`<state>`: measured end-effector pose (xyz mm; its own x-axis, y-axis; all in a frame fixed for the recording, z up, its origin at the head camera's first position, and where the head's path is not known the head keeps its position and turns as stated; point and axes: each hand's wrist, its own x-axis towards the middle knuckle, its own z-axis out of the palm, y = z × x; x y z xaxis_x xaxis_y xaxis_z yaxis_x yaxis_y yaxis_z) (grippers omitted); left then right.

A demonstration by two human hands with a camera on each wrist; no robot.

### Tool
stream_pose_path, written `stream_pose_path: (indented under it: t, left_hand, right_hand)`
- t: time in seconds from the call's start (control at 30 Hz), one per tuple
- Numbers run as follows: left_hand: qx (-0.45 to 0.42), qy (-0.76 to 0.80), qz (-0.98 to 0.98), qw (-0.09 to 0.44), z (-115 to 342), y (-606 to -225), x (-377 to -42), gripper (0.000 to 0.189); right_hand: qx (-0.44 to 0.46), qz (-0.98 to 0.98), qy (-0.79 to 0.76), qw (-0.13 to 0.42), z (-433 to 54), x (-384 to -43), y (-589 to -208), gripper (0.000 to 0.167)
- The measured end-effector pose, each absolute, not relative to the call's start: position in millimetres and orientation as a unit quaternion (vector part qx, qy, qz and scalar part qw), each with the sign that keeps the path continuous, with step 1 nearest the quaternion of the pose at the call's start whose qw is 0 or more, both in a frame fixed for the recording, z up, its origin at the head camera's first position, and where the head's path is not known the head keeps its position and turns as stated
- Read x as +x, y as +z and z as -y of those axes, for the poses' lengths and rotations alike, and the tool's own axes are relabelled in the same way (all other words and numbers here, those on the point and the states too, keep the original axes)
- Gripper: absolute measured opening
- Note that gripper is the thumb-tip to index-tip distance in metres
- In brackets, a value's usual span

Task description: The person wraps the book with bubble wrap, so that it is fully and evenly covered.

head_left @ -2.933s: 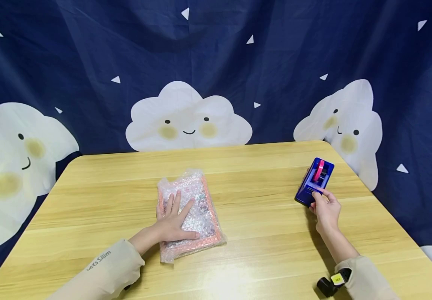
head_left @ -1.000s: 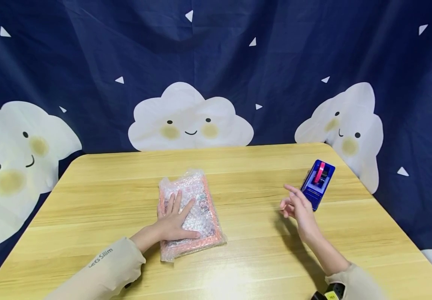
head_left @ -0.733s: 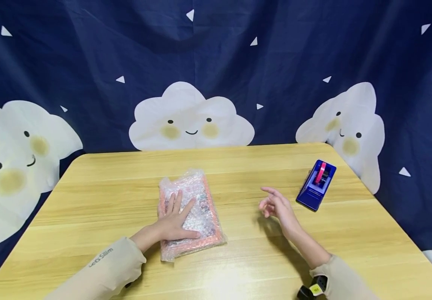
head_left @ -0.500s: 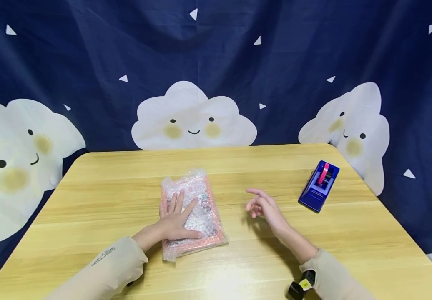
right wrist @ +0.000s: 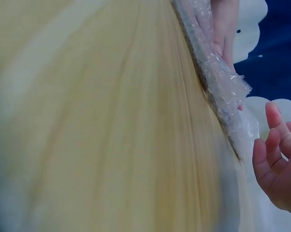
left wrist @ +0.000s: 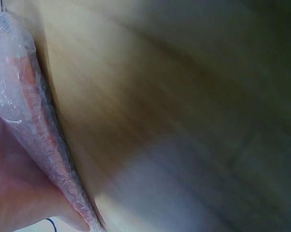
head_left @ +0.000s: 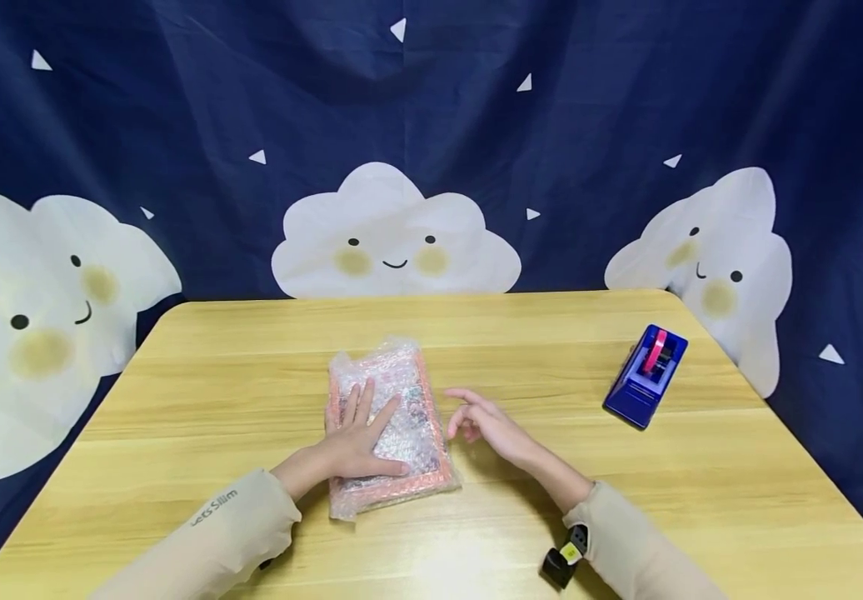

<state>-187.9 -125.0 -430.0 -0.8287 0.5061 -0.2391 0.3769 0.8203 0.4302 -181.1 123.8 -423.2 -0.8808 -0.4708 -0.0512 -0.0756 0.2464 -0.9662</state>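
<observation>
A flat rectangular package in bubble wrap (head_left: 409, 442), with a pinkish-orange border showing through, lies on the table. My left hand (head_left: 360, 442) rests on it with the fingers spread, pressing on its top. Just off the package's right edge hovers my right hand (head_left: 487, 425), its fingers loosely bent and holding nothing. In the right wrist view that hand (right wrist: 281, 162) appears beside the wrap's end. The left wrist view shows the package's side (left wrist: 34, 111) with part of my left hand (left wrist: 24, 188) against it.
A blue tape dispenser (head_left: 637, 400) with a pink roll of tape (head_left: 655, 350) stands on the right of the wooden table (head_left: 521, 333). Behind the table hangs a dark blue curtain (head_left: 461, 108) printed with white clouds.
My right hand has let go of the tape dispenser and moved left to the package's right edge. The left hand stays on the package. The view has shifted slightly.
</observation>
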Motion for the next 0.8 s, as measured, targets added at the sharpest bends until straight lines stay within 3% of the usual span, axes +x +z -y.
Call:
stream_pose_path:
  t: [0.8]
  left_hand:
    - [0.226,0.174,-0.944,0.167,124,-430,-188,0.102]
  right_hand:
    - [-0.237,-0.83,-0.465,0.2,-93,-196,-421,0.052]
